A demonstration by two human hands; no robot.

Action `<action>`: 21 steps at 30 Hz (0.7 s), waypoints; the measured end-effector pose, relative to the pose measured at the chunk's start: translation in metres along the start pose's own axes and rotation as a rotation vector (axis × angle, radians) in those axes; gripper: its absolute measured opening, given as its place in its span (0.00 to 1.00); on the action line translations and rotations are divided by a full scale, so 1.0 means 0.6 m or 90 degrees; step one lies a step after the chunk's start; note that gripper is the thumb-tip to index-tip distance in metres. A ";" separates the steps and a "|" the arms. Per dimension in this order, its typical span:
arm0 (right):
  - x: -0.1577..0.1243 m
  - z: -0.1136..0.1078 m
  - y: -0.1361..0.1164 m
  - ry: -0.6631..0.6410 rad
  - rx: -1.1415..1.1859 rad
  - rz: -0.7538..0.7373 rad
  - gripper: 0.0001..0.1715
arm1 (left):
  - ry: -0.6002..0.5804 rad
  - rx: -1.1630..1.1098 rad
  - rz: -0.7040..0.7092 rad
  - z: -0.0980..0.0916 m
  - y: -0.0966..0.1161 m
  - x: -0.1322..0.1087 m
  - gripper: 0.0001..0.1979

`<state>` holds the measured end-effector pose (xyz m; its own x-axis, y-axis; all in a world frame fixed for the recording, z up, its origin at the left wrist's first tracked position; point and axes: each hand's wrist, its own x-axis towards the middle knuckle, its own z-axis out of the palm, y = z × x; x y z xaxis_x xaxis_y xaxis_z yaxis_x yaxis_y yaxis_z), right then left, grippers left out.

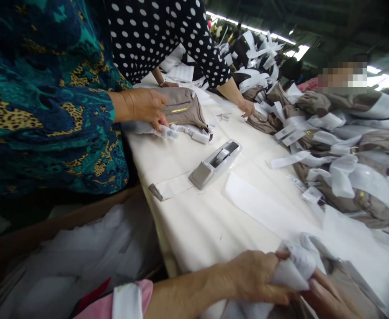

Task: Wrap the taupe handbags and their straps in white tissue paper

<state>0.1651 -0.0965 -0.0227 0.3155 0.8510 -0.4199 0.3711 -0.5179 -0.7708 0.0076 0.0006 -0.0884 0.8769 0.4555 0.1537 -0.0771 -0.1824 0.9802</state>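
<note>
At the lower right, my left hand [254, 274], below a pink sleeve with a white cuff, is closed on a crumpled piece of white wrapping paper [302, 259]. My right hand [329, 294], partly cut off by the bottom edge, grips the same paper from the other side. Under and beside both hands lies a taupe fabric bag [350, 283], blurred and partly hidden. A flat white paper sheet [264, 208] stretches over the table just beyond my hands.
A tape dispenser [216, 164] stands mid-table [188, 226]. A co-worker's hand [148, 106] touches a taupe bag [184, 104]; another's hand [247, 107] reaches toward a large pile of paper-wrapped bags [344, 164]. Small scissors [223, 117] lie between. A box of white paper [91, 252] is lower left.
</note>
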 end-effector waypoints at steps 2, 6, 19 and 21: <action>0.001 0.004 -0.019 -0.072 0.029 0.009 0.29 | 0.003 0.006 0.005 0.005 -0.006 0.000 0.29; 0.004 0.017 -0.045 -0.102 0.086 0.078 0.34 | 0.006 0.014 -0.053 0.004 -0.006 0.000 0.31; -0.002 0.062 -0.064 0.001 0.242 0.032 0.19 | -0.018 -0.058 -0.110 -0.004 0.000 0.003 0.53; 0.003 0.068 -0.075 -0.007 0.233 0.025 0.12 | -0.025 -0.071 -0.101 -0.007 0.001 0.003 0.52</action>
<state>0.1132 -0.0684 -0.0083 0.3126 0.8328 -0.4569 0.0204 -0.4868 -0.8733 0.0070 0.0051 -0.0867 0.9002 0.4354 -0.0066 0.0134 -0.0124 0.9998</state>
